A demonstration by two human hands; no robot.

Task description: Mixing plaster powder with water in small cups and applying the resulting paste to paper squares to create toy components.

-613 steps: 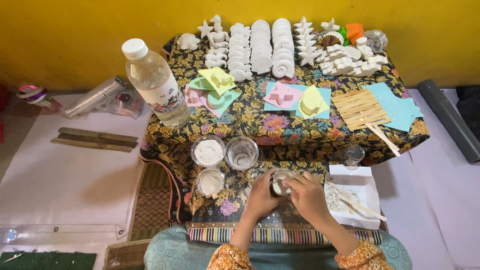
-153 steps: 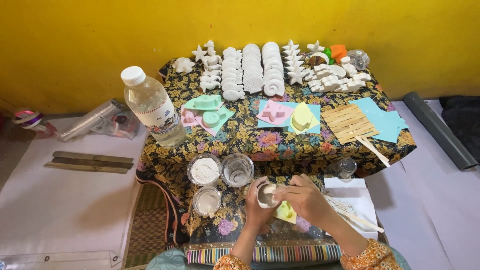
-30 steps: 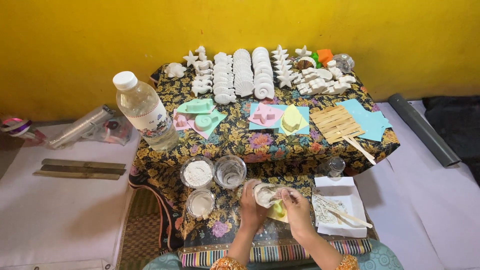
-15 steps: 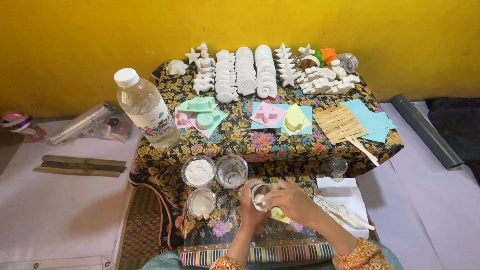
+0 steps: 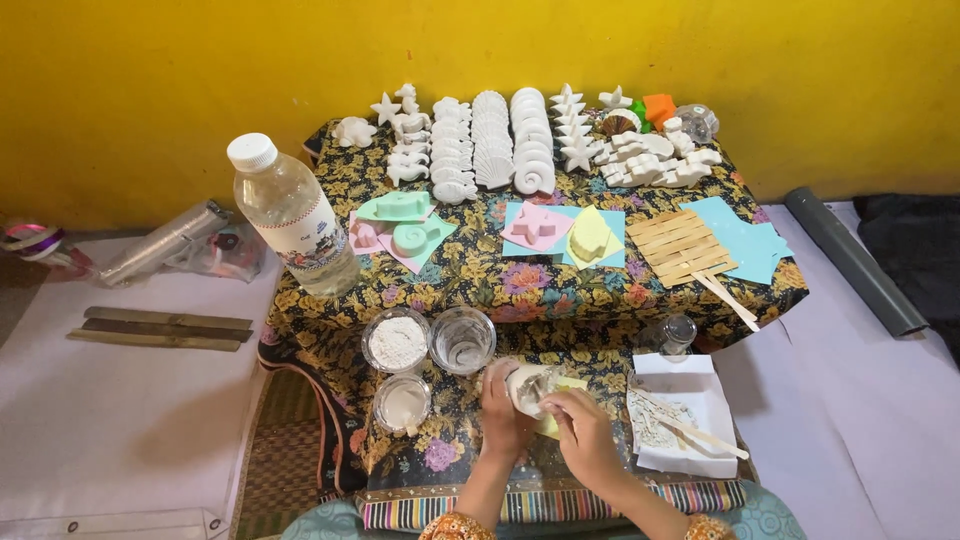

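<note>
My left hand [image 5: 500, 415] grips a small clear cup [image 5: 527, 386] of white mixture, tilted toward the right. My right hand [image 5: 583, 435] is closed just to its right, fingers at the cup's rim; what it pinches is hidden. Under both hands lies a yellow mould [image 5: 560, 403] on the floral cloth. Left of the hands stand a glass of white powder [image 5: 397, 342], a near-empty glass [image 5: 462, 340] and a smaller cup of white liquid [image 5: 403, 403].
A water bottle [image 5: 291, 215] stands at the left of the low table [image 5: 520, 285]. Rows of white cast figures [image 5: 500, 150] line the back. Coloured moulds [image 5: 400, 215], wooden sticks [image 5: 683, 245] and a white paper with sticks [image 5: 680, 415] lie around. A grey tube [image 5: 850, 260] lies right.
My hands have stayed over the cup and yellow mould with only small shifts. The camera view moved slightly.
</note>
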